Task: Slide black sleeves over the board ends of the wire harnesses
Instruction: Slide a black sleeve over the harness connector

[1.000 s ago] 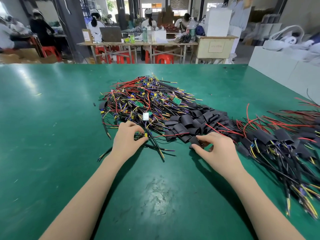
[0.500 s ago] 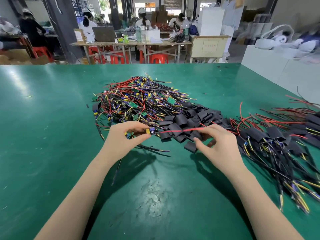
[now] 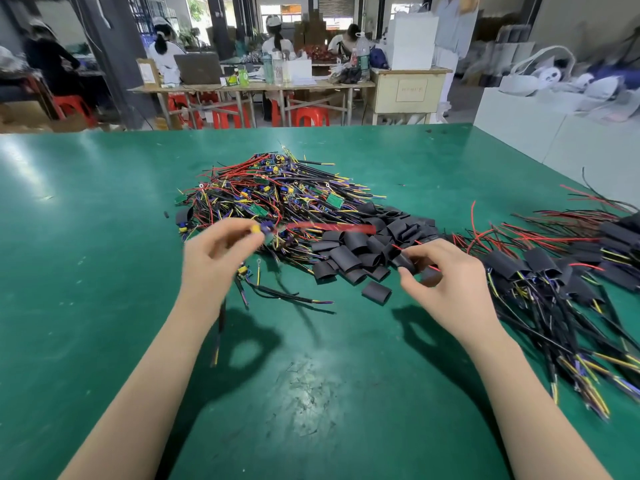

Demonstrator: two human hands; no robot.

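Green table (image 3: 104, 271), workshop beyond at twelve o'clock; left hand (image 3: 211, 261) pinches a harness (image 3: 258, 230), right hand (image 3: 446, 282) pinches a black sleeve (image 3: 405, 263)

Beyond the green desk's (image 3: 86, 271) far edge stand red stools (image 3: 308, 116), a wooden table (image 3: 249, 88) with bottles (image 3: 362, 55), and seated workers (image 3: 162, 51).

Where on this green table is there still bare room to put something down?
The whole left side of the green table is bare, as is the near strip between the forearms. The far edge beyond the unsleeved harness pile is open too. It is crowded mid-table: loose black sleeves, then sleeved harnesses filling the right.
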